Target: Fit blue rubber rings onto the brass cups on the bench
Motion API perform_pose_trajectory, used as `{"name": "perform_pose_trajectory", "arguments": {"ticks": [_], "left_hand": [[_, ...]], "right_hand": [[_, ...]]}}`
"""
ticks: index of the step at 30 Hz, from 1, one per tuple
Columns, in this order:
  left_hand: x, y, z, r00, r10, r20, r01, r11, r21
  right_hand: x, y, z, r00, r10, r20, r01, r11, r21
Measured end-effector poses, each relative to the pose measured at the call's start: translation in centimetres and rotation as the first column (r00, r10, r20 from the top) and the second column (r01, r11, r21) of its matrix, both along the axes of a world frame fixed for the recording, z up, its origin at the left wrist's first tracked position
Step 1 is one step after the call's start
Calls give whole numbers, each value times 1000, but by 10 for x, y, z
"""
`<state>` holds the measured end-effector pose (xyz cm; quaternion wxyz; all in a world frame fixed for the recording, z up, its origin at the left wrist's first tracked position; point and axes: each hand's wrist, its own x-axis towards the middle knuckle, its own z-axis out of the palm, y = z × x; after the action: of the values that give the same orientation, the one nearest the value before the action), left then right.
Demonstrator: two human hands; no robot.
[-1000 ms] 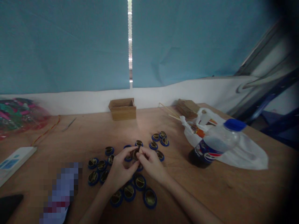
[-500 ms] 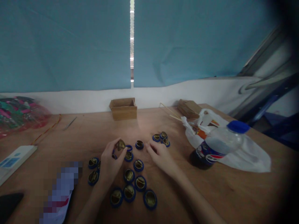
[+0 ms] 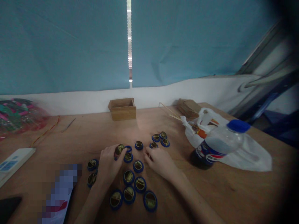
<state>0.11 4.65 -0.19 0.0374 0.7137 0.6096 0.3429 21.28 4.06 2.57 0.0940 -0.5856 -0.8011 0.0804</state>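
Note:
Several blue-rimmed caps with gold insides (image 3: pixel 130 177) lie scattered on the wooden table (image 3: pixel 163 124). My left hand (image 3: pixel 107 162) is closed, pinching one small gold piece (image 3: pixel 119 148) between thumb and fingertips just above the caps. My right hand (image 3: pixel 158 161) rests on the table with its fingers curled over a cap near the right cluster of caps (image 3: pixel 160 139); what it holds is hidden.
A soda bottle with a blue cap (image 3: pixel 216 144) lies on a white plastic bag (image 3: pixel 243 149) to the right. A small cardboard box (image 3: pixel 122 109) stands at the back, another flat box (image 3: pixel 188 107) beside thin sticks. A white board (image 3: pixel 14 160) lies left.
My hands, joined over one cap a second ago, have parted. The left now holds the gold piece and has sunk toward the table; the right moved right to the cap cluster.

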Motion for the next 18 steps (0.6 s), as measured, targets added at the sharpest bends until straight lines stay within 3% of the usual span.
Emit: {"name": "perform_pose_trajectory", "arguments": {"ticks": [6,11,15,18], "left_hand": [[-4,1,-10,974,16,-227,-12,1000,21],[-6,-1,-10,937,9,-348,-23,999,-36],[-6,-3,-8,924,-9,-383,-29,995,-93],[-5,-4,-8,919,-13,-395,-36,993,-116]], "right_hand": [[-1,0,2,999,-20,-39,22,999,49],[2,4,9,986,-135,-94,145,983,114],[15,7,16,965,-261,-20,261,963,66],[31,9,18,954,-283,94,289,956,-49]]}}
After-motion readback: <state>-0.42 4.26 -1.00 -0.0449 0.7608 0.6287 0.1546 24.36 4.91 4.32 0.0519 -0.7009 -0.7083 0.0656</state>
